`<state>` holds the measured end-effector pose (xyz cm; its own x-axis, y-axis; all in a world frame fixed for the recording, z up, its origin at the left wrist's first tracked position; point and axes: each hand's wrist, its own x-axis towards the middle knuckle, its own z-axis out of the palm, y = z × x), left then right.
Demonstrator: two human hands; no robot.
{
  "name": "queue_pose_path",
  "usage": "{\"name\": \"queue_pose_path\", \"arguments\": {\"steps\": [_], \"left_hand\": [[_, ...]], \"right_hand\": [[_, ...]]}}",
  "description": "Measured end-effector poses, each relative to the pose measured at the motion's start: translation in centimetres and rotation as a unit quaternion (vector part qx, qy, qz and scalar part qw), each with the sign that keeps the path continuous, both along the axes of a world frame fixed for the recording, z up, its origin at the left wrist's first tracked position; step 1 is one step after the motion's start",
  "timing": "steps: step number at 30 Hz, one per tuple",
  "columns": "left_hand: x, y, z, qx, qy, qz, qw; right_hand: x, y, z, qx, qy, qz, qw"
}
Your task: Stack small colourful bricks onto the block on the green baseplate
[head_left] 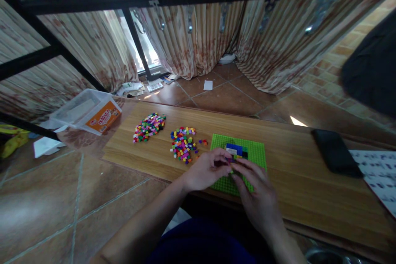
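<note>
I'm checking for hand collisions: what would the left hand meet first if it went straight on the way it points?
Most likely the right hand, whose fingertips lie just ahead of the left hand, above the green baseplate; depth is unclear, so they may touch.

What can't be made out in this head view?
All in the head view:
Bricks between the left hand and right hand: shapes partly hidden by both.
Green baseplate: studs beneath covered by both hands.
Printed sheet: marks blurred, right side cut off by picture edge.
Orange label: lettering too small.
</note>
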<state>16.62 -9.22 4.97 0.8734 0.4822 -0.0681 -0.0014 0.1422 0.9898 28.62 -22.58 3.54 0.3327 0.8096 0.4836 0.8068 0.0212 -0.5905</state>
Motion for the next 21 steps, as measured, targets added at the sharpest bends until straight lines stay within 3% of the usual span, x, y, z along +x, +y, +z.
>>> {"name": "queue_pose_path", "arguments": {"steps": [5,9,12,16,21], "left_hand": [[-0.6,0.7,0.3,-0.124,-0.017,-0.063,0.99],[-0.6,0.4,0.1,-0.155,-0.005,-0.051,0.987],[-0.5,0.1,-0.4,-0.109,0.006,-0.001,0.994],[-0.4,-0.2,-1.1,0.028,0.048,0.075,0.996],[-0.3,-1.0,-1.7,0.118,0.088,0.075,0.986]], "right_hand": [[-0.3,-0.1,0.7,-0.037,0.038,0.041,0.998],[-0.5,-0.1,0.7,-0.041,0.055,0.039,0.997],[0.0,0.3,0.2,-0.012,0.026,-0.01,1.0],[1.1,1.6,-0.9,0.022,-0.058,-0.068,0.996],[1.9,2.9,-2.0,0.003,-0.115,-0.083,0.99]]}}
